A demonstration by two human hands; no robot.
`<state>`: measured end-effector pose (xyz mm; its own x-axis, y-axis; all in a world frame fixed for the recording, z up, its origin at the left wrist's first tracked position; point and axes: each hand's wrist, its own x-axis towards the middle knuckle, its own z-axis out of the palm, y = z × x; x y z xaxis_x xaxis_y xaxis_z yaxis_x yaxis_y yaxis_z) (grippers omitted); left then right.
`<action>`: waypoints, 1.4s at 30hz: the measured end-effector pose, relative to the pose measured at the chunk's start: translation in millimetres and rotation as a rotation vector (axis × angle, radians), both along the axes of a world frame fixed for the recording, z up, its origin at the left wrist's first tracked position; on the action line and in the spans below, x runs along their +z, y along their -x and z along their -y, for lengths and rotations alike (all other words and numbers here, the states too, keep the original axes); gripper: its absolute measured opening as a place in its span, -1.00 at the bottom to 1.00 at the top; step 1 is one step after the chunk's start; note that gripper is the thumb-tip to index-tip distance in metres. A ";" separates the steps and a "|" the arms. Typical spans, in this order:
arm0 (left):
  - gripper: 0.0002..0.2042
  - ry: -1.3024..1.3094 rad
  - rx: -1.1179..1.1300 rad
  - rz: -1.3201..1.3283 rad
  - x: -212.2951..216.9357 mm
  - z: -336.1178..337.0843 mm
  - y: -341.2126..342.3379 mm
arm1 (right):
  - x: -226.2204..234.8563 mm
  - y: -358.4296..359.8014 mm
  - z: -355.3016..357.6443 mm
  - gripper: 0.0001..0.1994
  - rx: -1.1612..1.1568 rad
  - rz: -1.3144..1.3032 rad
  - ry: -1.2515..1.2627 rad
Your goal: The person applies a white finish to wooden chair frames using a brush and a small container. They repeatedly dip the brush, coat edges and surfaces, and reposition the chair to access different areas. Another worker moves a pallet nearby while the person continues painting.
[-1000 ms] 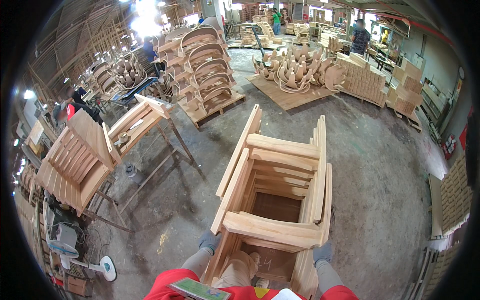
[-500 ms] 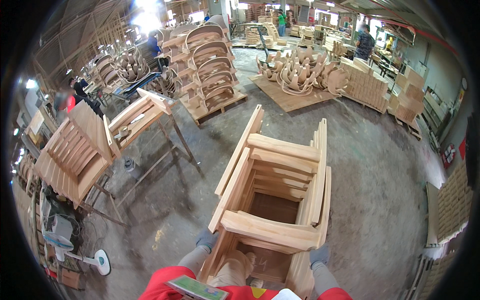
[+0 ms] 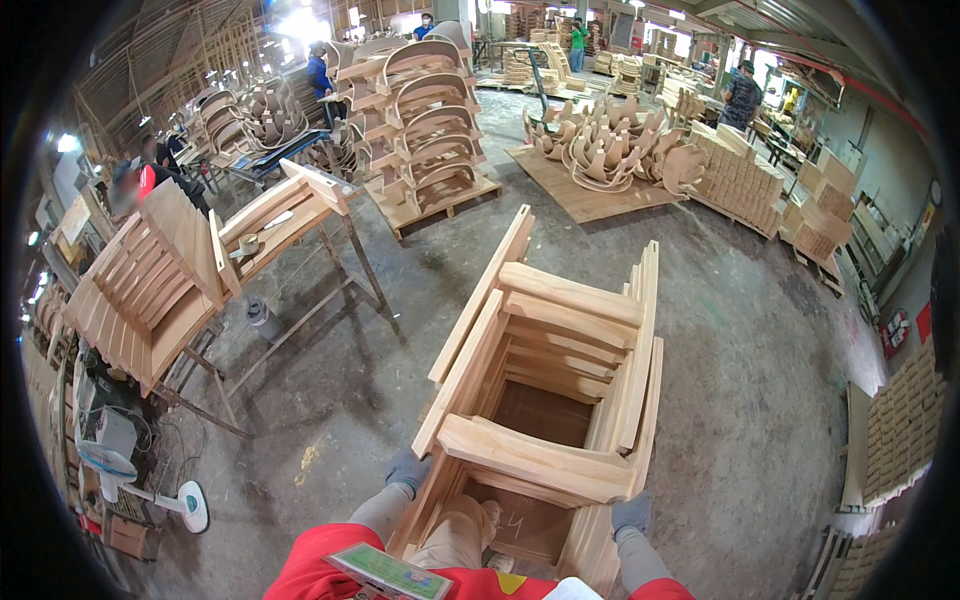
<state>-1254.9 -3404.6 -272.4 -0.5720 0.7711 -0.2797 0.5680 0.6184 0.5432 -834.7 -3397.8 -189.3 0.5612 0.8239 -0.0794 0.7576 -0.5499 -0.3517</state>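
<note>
Steadying wooden frame stack, likely | left hand, right hand at opposite sides, closure unclear | next: needs even grip

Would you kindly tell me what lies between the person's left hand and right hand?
In the head view, the wooden frame stack lies between left hand and right hand; a trousered leg also shows there.

Worn on the head, facing forward and down, close above stacked pale wooden frames, reaching across grey concrete floor.
</note>
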 end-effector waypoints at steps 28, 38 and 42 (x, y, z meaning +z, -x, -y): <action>-0.57 -0.001 -0.010 -0.014 -8.7 0.1 2.4 | -5.2 -2.0 -4.2 -0.48 0.004 0.093 -0.010; -0.56 0.022 -0.052 0.014 -9.1 -2.5 4.1 | 13.8 7.5 1.3 -0.40 0.022 -0.030 -0.018; -0.55 0.059 -0.091 0.013 -16.6 -3.6 8.0 | 13.9 10.8 1.6 -0.41 -0.018 -0.005 0.006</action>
